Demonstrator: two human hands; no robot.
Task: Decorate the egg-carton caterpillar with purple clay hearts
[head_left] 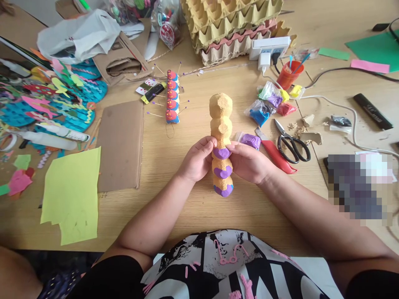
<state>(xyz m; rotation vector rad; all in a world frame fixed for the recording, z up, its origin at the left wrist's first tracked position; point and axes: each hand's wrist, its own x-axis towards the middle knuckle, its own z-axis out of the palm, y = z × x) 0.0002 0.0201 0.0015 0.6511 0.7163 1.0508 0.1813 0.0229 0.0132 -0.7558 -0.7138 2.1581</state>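
A long bumpy strip of egg carton [220, 107], coated tan-orange, is held upright over the table between my hands. Purple patches cover parts of its three lowest bumps. My left hand [199, 160] grips its left edge near the middle, thumb at the front. On the opposite edge, my right hand [249, 162] pinches it beside the topmost purple patch. Behind my right hand lies a packet of purple clay [249, 140]. A finished-looking red, blue and cream caterpillar [172, 97] with pins sticking out lies farther back.
Scissors [291, 145] and a red cutter [277, 155] lie right of my right hand. Clay packets [260, 113], an orange cup [289, 74] and a power strip [269, 45] stand behind. Cardboard [120, 145] and yellow paper [73, 193] lie left; egg trays [230, 31] are stacked at the back.
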